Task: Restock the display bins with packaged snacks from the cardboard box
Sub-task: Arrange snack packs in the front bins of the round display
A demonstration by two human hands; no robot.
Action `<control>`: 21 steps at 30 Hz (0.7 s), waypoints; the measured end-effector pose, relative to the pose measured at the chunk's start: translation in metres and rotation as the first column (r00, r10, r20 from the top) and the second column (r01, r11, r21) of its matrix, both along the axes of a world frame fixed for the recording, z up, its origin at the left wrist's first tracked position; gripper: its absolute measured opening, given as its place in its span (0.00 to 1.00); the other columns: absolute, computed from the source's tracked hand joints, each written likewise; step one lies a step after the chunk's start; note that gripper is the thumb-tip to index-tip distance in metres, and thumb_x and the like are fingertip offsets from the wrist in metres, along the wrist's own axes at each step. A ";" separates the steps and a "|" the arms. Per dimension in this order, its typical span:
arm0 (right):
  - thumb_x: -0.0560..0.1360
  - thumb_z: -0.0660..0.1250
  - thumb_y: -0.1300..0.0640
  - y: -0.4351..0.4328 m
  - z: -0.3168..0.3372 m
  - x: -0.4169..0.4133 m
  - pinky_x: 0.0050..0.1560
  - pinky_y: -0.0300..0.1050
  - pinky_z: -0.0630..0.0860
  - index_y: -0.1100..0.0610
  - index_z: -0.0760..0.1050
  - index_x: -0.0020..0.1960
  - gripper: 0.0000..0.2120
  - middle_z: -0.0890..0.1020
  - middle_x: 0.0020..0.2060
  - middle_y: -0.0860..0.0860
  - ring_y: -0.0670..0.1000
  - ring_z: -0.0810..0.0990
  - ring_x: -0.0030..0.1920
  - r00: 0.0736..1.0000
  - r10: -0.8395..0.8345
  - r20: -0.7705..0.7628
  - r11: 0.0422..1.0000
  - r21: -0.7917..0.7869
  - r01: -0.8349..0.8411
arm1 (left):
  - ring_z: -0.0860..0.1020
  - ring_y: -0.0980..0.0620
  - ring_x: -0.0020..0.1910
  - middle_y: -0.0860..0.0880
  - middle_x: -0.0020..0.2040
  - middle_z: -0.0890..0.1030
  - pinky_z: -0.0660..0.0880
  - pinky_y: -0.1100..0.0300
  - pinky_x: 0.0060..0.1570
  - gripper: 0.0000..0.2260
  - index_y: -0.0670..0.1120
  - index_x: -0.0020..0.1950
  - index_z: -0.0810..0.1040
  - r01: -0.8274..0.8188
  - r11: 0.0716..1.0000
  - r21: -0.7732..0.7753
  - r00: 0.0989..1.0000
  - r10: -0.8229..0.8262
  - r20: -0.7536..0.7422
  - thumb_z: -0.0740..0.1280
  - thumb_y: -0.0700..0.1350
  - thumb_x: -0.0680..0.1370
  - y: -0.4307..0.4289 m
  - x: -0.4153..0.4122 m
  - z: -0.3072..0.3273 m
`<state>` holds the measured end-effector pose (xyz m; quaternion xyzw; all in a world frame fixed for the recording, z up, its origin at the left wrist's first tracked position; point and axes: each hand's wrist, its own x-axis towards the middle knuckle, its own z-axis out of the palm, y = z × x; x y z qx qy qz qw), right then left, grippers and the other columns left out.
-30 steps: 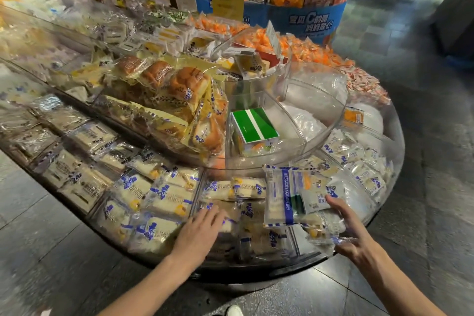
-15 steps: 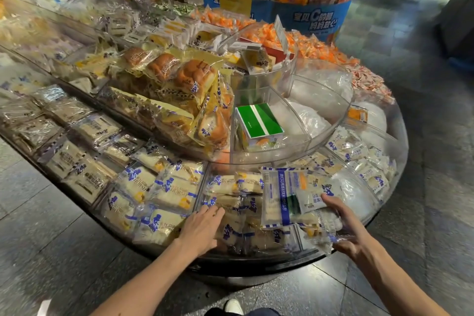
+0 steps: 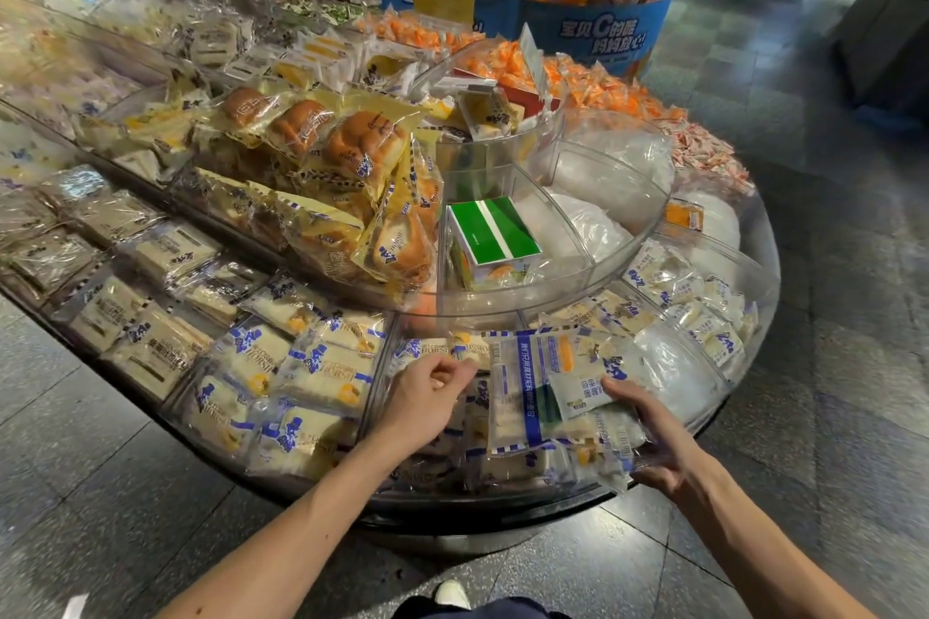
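In the head view, a person stands at the rounded end of a tiered display made of clear plastic bins point(image 3: 593, 266), and both bare arms reach into the lowest tier. The left hand point(image 3: 427, 397) is over the front bin point(image 3: 382, 367); its fingers point(image 3: 452, 369) are curled together and they pinch the edge of a small white snack pack point(image 3: 467, 347) which lies among other white-and-blue packs. The right hand point(image 3: 648, 437) is just beside it, on the right; its fingers are clamped on a loose bundle of white-and-blue packaged snacks point(image 3: 533, 392), the thumb on top and the other fingers below, and the bundle rests on the packs that already fill this bin. To the left, the neighbouring bin holds more sandwich-type packs point(image 3: 311, 372) in rows. In the upper tier there are bread rolls in yellow bags point(image 3: 362, 151), and beside them a green and white box point(image 3: 495, 236) sits in a nearly bare compartment. Clear plastic bags point(image 3: 613, 166) fill the compartments to the right. Behind, orange sweets point(image 3: 593, 86) are heaped near a blue round stand point(image 3: 598, 30). The floor point(image 3: 829, 367) is of dark glossy tiles. The cardboard box I cannot see in this view
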<state>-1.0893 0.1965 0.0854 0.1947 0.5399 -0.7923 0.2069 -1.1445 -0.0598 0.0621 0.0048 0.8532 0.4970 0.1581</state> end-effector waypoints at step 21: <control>0.51 0.87 0.50 0.042 -0.028 -0.002 0.39 0.53 0.80 0.66 0.81 0.57 0.39 0.82 0.46 0.68 0.62 0.84 0.36 0.999 -0.018 0.036 0.992 -0.128 0.023 | 0.84 0.52 0.52 0.43 0.52 0.85 0.78 0.53 0.55 0.10 0.41 0.60 0.76 -0.101 0.849 0.519 0.903 -0.141 0.407 0.65 0.43 0.81 0.021 -0.015 0.036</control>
